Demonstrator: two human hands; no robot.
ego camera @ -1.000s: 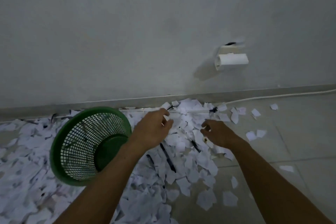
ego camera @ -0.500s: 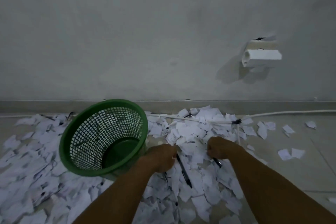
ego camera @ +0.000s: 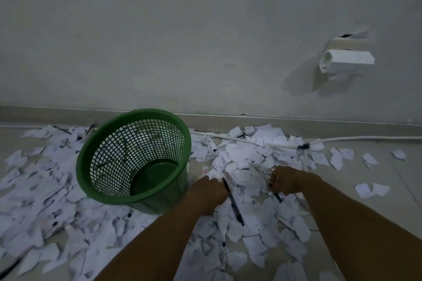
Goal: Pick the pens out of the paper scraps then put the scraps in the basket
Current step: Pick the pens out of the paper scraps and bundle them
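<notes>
A green mesh basket [ego camera: 127, 200] stands tilted on the floor, left of centre, with nothing visible inside. White paper scraps [ego camera: 246, 159] are piled to its right and spread in front of it. My left hand [ego camera: 209, 194] rests knuckles-up on the pile beside the basket, and its fingertips are hidden in the scraps. A black pen [ego camera: 233, 204] lies on the paper along that hand's right edge. My right hand [ego camera: 288, 182] is curled with its fingers tucked under. A second black pen [ego camera: 279, 198] pokes out from beneath it.
More scraps [ego camera: 34, 189] cover the floor left of the basket, with a few loose ones [ego camera: 372, 189] at the right. A white cable [ego camera: 251, 141] runs along the baseboard. A white fixture [ego camera: 342, 61] juts from the wall above.
Both hands have drawn back from the far part of the pile towards me and lowered onto the scraps, fingers curling in. The view has shifted, and the basket now shows further right.
</notes>
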